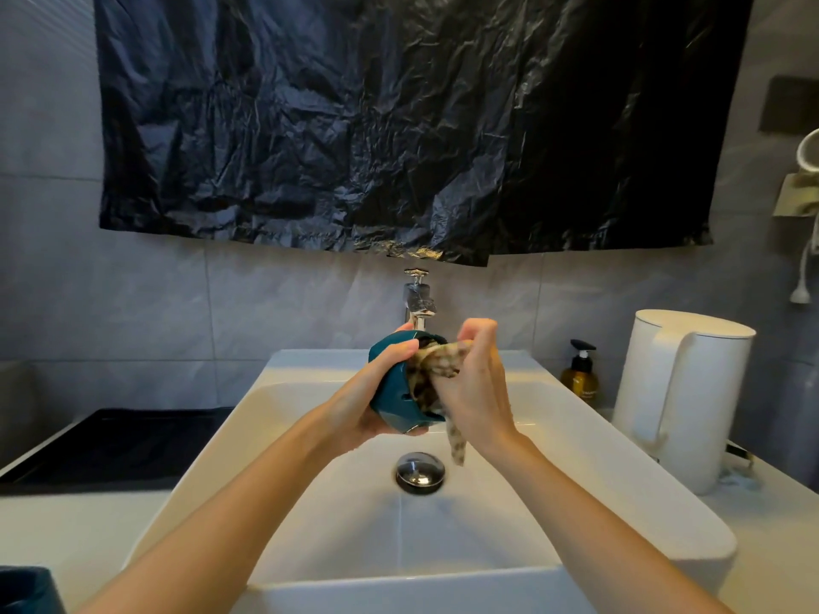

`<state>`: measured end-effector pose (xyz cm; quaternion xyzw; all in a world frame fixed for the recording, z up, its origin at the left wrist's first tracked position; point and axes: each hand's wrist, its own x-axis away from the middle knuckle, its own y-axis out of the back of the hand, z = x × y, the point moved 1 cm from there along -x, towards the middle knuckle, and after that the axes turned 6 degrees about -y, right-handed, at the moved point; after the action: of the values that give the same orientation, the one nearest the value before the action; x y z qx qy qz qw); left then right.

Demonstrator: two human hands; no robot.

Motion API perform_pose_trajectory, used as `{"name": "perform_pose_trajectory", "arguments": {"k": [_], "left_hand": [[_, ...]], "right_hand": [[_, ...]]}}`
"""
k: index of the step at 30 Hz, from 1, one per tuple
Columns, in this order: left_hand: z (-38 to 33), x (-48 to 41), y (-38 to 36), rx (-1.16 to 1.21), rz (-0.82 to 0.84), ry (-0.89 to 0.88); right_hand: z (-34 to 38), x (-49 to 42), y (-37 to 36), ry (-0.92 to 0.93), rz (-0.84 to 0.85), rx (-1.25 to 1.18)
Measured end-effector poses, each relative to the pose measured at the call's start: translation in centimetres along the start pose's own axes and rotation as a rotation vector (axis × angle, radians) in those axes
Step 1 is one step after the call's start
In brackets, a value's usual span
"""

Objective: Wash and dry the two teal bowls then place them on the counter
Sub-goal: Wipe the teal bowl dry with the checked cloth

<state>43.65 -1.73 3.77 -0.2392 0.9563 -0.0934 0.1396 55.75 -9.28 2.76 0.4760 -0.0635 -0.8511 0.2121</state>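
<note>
My left hand (376, 392) grips a teal bowl (396, 401) tipped on its side above the white sink (310, 502), its opening turned to the right. My right hand (476, 383) holds a patterned cloth (443, 363) bunched at the bowl's opening, and one end of the cloth hangs down toward the drain (419, 472). A second teal bowl (26, 589) shows only partly at the bottom left corner, on the counter (66, 529).
A chrome tap (419, 299) stands behind the hands. To the right are a white kettle (682, 392) and an amber pump bottle (580, 370). A black hob (115, 445) lies on the left. Black plastic sheeting (399, 126) covers the wall above.
</note>
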Motion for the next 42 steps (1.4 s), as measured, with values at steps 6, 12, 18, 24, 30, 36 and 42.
{"name": "perform_pose_trajectory", "arguments": {"k": [6, 12, 18, 24, 30, 36, 42], "left_hand": [[-0.7, 0.3, 0.5, -0.064, -0.055, -0.083], [-0.9, 0.5, 1.3, -0.136, -0.012, -0.089], [-0.5, 0.2, 1.1, -0.111, 0.002, -0.082], [-0.8, 0.3, 1.6, -0.02, -0.035, -0.033], [-0.4, 0.1, 1.7, 0.007, 0.005, -0.003], [-0.7, 0.4, 1.4, -0.035, -0.019, -0.06], [-1.2, 0.5, 1.5, -0.061, -0.025, -0.106]], "right_hand": [[0.4, 0.3, -0.4, 0.324, 0.134, 0.166], [0.3, 0.2, -0.8, 0.292, 0.259, 0.08], [1.1, 0.5, -1.5, 0.287, 0.196, 0.047], [0.8, 0.3, -1.5, 0.251, 0.397, -0.155], [1.6, 0.4, -1.4, 0.395, 0.348, -0.057], [1.5, 0.2, -0.7, 0.534, 0.209, 0.408], [2.4, 0.5, 0.0, 0.491, 0.092, 0.606]]}}
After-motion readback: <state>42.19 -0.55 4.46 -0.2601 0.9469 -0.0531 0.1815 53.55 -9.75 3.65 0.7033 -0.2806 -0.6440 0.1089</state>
